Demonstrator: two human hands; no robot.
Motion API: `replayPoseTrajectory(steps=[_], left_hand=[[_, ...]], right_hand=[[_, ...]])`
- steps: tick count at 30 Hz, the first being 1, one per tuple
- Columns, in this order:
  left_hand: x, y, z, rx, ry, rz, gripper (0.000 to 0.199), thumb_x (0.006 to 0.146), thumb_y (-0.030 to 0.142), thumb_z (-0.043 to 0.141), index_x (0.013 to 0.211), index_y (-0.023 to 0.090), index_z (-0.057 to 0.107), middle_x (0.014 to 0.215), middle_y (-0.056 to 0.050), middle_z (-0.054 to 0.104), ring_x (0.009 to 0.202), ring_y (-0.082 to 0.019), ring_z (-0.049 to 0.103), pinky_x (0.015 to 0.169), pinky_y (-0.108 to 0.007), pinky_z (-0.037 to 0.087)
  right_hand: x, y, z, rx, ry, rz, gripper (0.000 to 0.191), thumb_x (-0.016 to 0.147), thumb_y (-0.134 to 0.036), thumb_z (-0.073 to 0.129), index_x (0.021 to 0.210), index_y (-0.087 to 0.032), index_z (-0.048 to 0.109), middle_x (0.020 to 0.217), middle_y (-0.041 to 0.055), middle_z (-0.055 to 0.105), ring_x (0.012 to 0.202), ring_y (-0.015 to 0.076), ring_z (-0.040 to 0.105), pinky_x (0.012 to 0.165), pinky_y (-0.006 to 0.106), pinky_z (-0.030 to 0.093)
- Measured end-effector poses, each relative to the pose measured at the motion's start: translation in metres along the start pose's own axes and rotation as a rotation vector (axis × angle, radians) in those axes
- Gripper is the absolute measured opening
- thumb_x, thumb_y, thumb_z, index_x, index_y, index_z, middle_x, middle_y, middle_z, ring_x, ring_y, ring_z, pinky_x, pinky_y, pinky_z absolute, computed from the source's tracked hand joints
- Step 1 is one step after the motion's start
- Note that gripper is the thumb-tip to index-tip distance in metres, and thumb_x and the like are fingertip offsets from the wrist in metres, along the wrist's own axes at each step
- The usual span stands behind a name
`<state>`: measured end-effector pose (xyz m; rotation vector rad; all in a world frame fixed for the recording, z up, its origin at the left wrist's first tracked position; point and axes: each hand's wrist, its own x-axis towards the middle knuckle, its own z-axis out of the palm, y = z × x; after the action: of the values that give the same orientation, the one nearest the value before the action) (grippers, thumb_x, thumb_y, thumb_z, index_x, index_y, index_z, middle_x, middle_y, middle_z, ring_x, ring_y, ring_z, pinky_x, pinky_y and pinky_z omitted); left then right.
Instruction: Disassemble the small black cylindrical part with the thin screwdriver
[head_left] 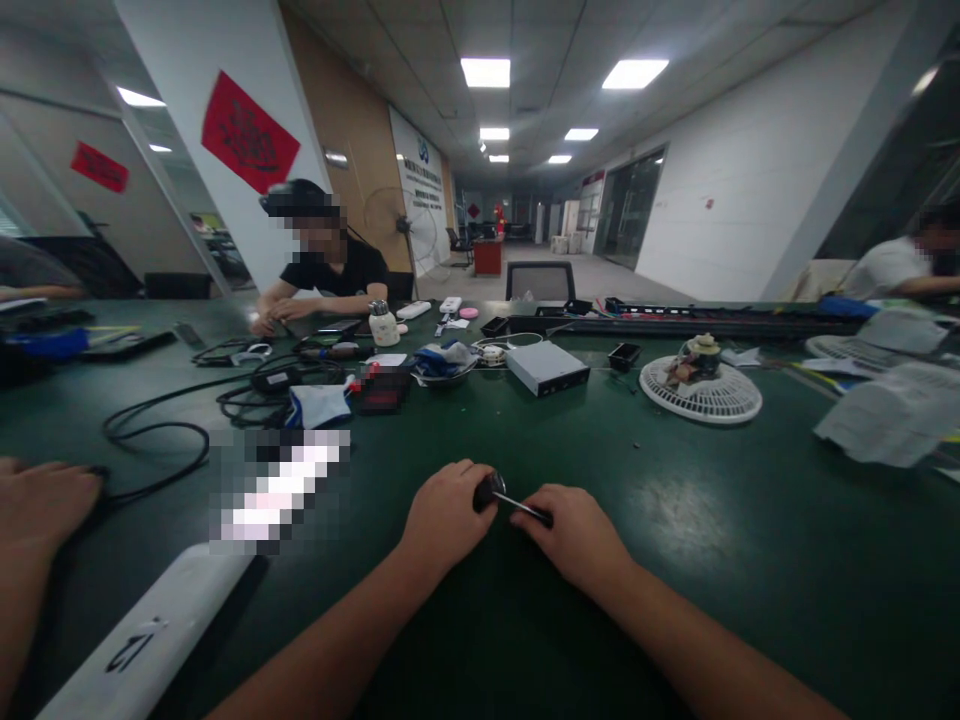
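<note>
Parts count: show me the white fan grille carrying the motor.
The round white fan grille beside the silver box, with the motor on top; the other grille, far right, has papers on it.

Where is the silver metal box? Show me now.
In the head view, the silver metal box sits right of centre on the green workbench, between a shallow bowl and a small black container.

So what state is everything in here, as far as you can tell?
Left hand: closed around the tool's black knob end
Small metal-shafted tool: held between both hands, roughly level
Right hand: pinching the tool's other end
White fan grille: lying flat, motor resting on it
Silver metal box: closed, lying flat
Black cable: loose, curled on the table
Seated co-worker: leaning forward, forearms on the table
</note>
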<state>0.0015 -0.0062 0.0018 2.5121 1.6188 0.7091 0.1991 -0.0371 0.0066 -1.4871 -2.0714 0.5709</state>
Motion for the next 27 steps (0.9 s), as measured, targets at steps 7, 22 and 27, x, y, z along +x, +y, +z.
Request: replayPoseTrajectory(steps=[7,22,27], left_hand=[[-0.001,0.005,-0.005,-0.059,-0.059,0.101,0.023,0.081,0.024,0.068,0.104,0.026,0.068,0.096,-0.002,0.072,0.089,-0.023,0.063,0.075,-0.036,0.047],[-0.003,0.008,-0.01,-0.109,-0.126,0.315,0.022,0.086,0.025,0.068,0.107,0.023,0.066,0.097,-0.003,0.07,0.088,-0.021,0.058,0.079,-0.036,0.042],[-0.003,0.008,-0.009,-0.114,-0.12,0.374,0.022,0.087,0.028,0.066,0.108,0.021,0.065,0.095,-0.004,0.069,0.086,-0.021,0.057,0.078,-0.037,0.041]], right_hand=[[0.005,0.015,0.0,0.264,0.078,0.114,0.02,0.092,-0.035,0.063,0.099,-0.022,0.076,0.08,0.0009,0.075,0.065,0.0159,0.067,0.057,0.025,0.048],[0.007,0.02,0.0,0.479,-0.005,0.131,0.015,0.087,-0.029,0.064,0.092,-0.019,0.074,0.072,-0.0012,0.069,0.046,0.0099,0.056,0.044,0.021,0.041],[0.007,0.02,0.0,0.495,-0.003,0.133,0.015,0.084,-0.031,0.067,0.09,-0.017,0.072,0.074,-0.0003,0.069,0.05,0.0107,0.057,0.045,0.021,0.042]])
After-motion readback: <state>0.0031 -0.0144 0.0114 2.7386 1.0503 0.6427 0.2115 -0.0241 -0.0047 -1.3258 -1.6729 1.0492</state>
